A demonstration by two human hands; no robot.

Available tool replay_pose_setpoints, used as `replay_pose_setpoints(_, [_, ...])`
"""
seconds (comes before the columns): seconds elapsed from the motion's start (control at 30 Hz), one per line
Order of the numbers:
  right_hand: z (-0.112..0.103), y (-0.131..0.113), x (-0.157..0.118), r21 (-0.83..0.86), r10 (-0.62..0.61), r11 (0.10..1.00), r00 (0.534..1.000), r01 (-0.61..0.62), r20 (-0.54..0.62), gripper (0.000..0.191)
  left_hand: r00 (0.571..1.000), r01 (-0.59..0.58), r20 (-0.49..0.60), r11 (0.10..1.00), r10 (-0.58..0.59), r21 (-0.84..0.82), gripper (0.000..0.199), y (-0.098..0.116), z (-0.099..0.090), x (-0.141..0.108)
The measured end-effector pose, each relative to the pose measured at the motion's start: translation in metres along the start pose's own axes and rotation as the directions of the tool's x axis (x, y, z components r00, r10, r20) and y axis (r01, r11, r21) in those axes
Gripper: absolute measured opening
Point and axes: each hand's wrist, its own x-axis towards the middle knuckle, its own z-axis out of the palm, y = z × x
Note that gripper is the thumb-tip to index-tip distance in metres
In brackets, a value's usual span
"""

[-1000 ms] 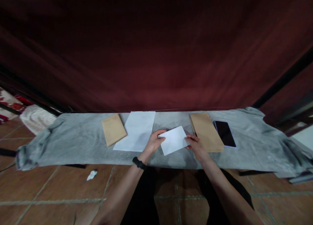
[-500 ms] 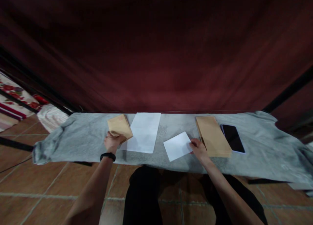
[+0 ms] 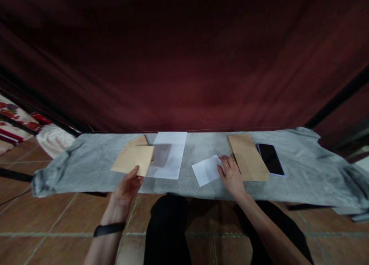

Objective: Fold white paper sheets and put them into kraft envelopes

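My left hand [image 3: 132, 184] pinches a brown paper envelope [image 3: 135, 159], thumb on top and fingers underneath. The envelope is tilted above the table, partly covering a small stack of brown envelopes [image 3: 138, 140] and the corner of a large white sheet [image 3: 171, 157]. Over the right end of a smaller white paper [image 3: 206, 171] lies my right hand [image 3: 230, 174], its thumb and fingers apart and the fingertips at the paper's edge. A stack of long brown envelopes [image 3: 249, 157] is just right of that hand.
A dark-screened phone [image 3: 270, 158] lies beyond the long envelopes. Grey cloth [image 3: 305, 169] covers the narrow table. Behind it hangs a dark red curtain [image 3: 184, 84], between black metal bars [image 3: 340, 100]. My knees are under the front edge.
My left hand has lifted one brown envelope off the left stack and drawn it toward me. My right hand has shifted from pinching the small paper's edge to lying over it, fingers spread.
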Motion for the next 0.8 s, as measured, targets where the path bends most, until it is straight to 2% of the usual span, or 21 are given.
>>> replay_pose_setpoints(0.07, [0.003,-0.014,-0.003,0.253,0.072,0.962,0.990,-0.100,0.118,0.041,0.997,0.009,0.078,0.999,-0.006,-0.031,0.024,-0.040,0.031,-0.021])
replay_pose_setpoints(0.1, [0.005,-0.020,-0.004,0.391,0.122,0.900,0.973,-0.193,0.198,0.044,0.992,0.031,0.121,0.999,-0.028,-0.021,0.025,-0.063,0.047,-0.031])
replay_pose_setpoints(0.17, [0.009,-0.031,-0.006,0.600,0.175,0.713,0.921,-0.362,0.349,0.052,0.982,0.055,0.182,0.998,-0.049,-0.028,0.029,-0.107,0.076,-0.050])
replay_pose_setpoints(0.23, [0.012,-0.037,-0.006,0.683,0.193,0.569,0.882,-0.458,0.430,0.059,0.960,0.121,0.253,0.993,-0.117,0.004,0.031,-0.143,0.097,-0.064])
replay_pose_setpoints(0.3, [0.012,-0.038,-0.003,0.696,0.229,0.513,0.862,-0.502,0.453,0.057,0.945,0.126,0.301,0.992,-0.127,0.022,0.035,-0.166,0.108,-0.072])
replay_pose_setpoints(0.4, [0.007,-0.032,0.002,0.681,0.300,0.468,0.826,-0.563,0.477,0.047,0.943,0.146,0.301,0.989,-0.141,0.006,0.038,-0.179,0.112,-0.074])
replay_pose_setpoints(0.53, [0.002,-0.024,0.002,0.676,0.321,0.396,0.784,-0.621,0.532,0.041,0.922,0.244,0.309,0.970,-0.235,0.010,0.040,-0.177,0.110,-0.071])
replay_pose_setpoints(0.63, [0.001,-0.023,0.000,0.654,0.304,0.410,0.771,-0.636,0.559,0.043,0.900,0.273,0.334,0.960,-0.278,0.063,0.040,-0.177,0.107,-0.072])
replay_pose_setpoints(0.73, [0.003,-0.023,0.002,0.639,0.259,0.497,0.803,-0.587,0.536,0.041,0.883,0.272,0.351,0.949,-0.311,0.158,0.037,-0.182,0.097,-0.078])
replay_pose_setpoints(0.8, [0.004,-0.023,0.005,0.658,0.217,0.554,0.851,-0.511,0.479,0.036,0.823,0.272,0.410,0.906,-0.393,0.323,0.032,-0.186,0.087,-0.084])
